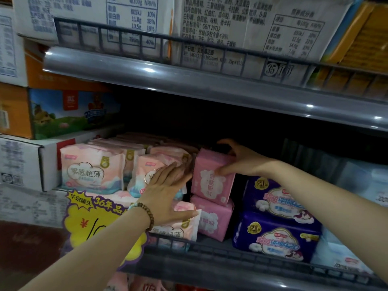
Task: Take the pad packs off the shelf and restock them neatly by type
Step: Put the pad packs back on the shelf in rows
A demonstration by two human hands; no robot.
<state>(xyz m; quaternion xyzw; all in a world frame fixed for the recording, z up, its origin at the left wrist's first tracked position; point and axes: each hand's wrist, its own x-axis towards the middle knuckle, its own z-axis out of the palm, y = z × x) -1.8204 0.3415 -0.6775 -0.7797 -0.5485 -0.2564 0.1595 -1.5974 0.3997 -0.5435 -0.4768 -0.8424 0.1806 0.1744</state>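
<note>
On the middle shelf [241, 259] stand pad packs in three kinds. Pale pink-and-teal packs [92, 169] fill the left, stacked in rows. My left hand [168, 190], with a bead bracelet on the wrist, lies flat with straight fingers against one of these packs. In the middle, a plain pink pack [210, 183] sits on top of a second pink pack [212, 221]. My right hand [241, 158] grips the upper pink pack from its top right corner, thumb on its front. Two purple packs [277, 234] are stacked to the right.
A yellow price sign [94, 219] hangs over the shelf's front rail at the left. Cardboard cartons [25, 160] are piled at the far left. Pale blue packs [336, 255] lie at the right end. The upper shelf [189, 80] holds large white boxes behind a rail.
</note>
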